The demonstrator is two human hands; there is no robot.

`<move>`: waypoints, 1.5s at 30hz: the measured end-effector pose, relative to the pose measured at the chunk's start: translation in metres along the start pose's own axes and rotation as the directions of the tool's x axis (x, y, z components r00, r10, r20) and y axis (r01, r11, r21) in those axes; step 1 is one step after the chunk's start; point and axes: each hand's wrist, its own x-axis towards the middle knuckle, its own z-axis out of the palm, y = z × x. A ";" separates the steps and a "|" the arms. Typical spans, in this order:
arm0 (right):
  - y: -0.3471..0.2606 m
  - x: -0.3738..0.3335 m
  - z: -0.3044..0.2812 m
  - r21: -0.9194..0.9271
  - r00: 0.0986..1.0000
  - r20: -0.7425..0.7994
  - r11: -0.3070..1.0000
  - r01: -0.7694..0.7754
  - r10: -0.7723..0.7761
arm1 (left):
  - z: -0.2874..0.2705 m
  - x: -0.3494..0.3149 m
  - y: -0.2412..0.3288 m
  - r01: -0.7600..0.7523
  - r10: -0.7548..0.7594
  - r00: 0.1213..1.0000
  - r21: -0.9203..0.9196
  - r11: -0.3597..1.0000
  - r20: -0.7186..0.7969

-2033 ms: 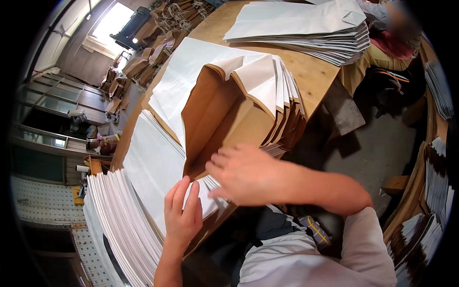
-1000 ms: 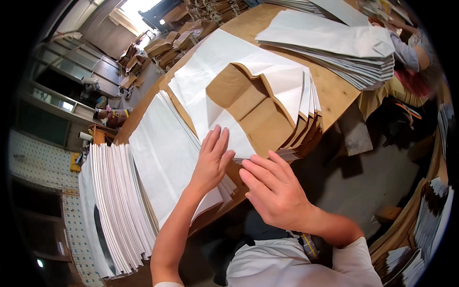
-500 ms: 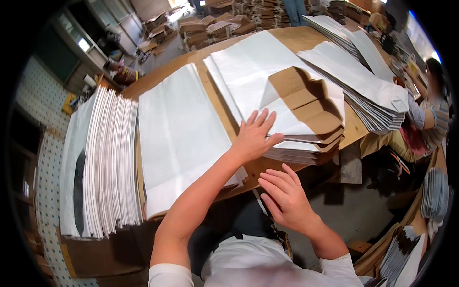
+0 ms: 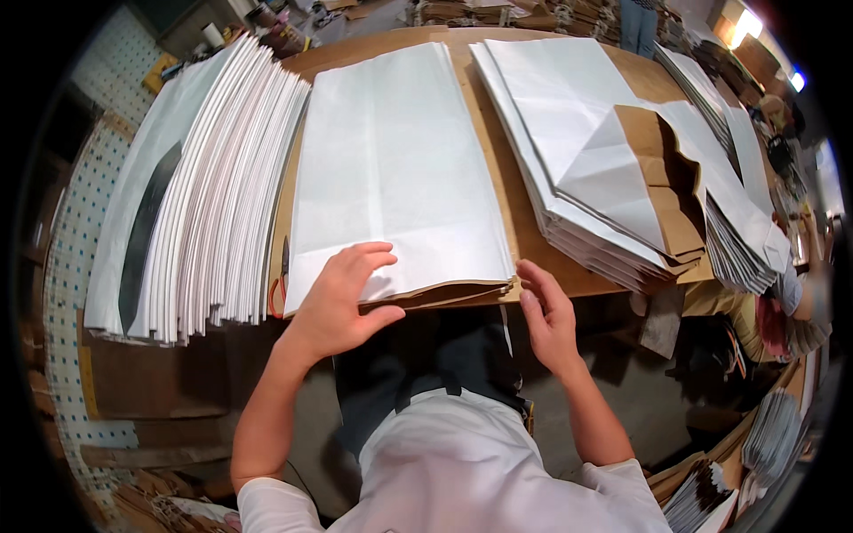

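In front of me lies a low stack of white paper bags [image 4: 391, 169], with brown inner paper showing along the near edge. My left hand [image 4: 342, 298] is over the near edge of this stack, thumb and fingers apart, holding nothing. By the near right corner is my right hand [image 4: 548, 318], its fingers loosely stretched and nothing in them; whether it touches the bags I cannot tell. To the right lies another pile of white bags [image 4: 560, 107]. Its top bag has its brown end [image 4: 666, 178] folded open.
A tall row of folded white bags [image 4: 231, 186] stands at the left, a dark strip [image 4: 149, 240] on its side. Scissors [image 4: 279, 291] with red handles lie between it and the middle stack. More bags [image 4: 746, 240] lie far right, near a seated person. Another person [image 4: 638, 27] stands behind the table.
My view has swung left. My left hand has moved from the right-hand pile to the middle stack's near edge. My right hand has come up beside that stack's corner.
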 end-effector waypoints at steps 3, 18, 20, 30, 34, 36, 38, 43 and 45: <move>0.011 0.017 0.012 0.210 0.994 -0.044 0.974 -0.085 0.096 | 0.019 -0.015 -0.020 -0.070 0.082 0.996 0.240 0.968 -0.040; 0.029 0.131 0.031 0.467 0.990 -0.031 0.878 -0.105 0.135 | 0.000 0.041 -0.066 -0.186 0.385 0.913 0.703 0.686 -0.134; 0.036 0.144 0.034 0.501 0.994 0.020 0.859 -0.104 0.108 | 0.010 0.041 -0.062 -0.129 0.354 0.921 0.732 0.669 -0.161; 0.062 0.168 0.063 0.404 0.968 0.142 0.881 -0.246 0.205 | 0.073 0.122 -0.086 0.076 -0.056 0.866 -0.019 0.997 0.498; 0.066 0.174 0.064 0.401 0.974 0.155 0.891 -0.212 0.162 | 0.096 0.152 -0.073 0.067 0.009 0.798 -0.103 0.992 0.602; 0.058 0.173 0.071 0.372 0.976 0.165 0.908 -0.195 0.143 | 0.119 0.148 -0.084 0.063 0.067 0.864 -0.239 0.969 0.499; 0.040 0.171 0.085 0.331 0.978 0.160 0.926 -0.184 0.137 | 0.160 0.148 -0.114 0.075 0.088 0.934 -0.432 0.899 0.345; 0.054 0.170 0.078 0.269 0.976 0.158 0.944 -0.189 0.150 | 0.134 0.146 -0.077 0.390 -0.149 0.827 -0.362 0.847 0.542; 0.057 0.173 0.081 0.237 0.970 0.185 0.951 -0.201 0.159 | 0.134 0.143 -0.078 0.471 -0.232 0.836 -0.434 0.768 0.497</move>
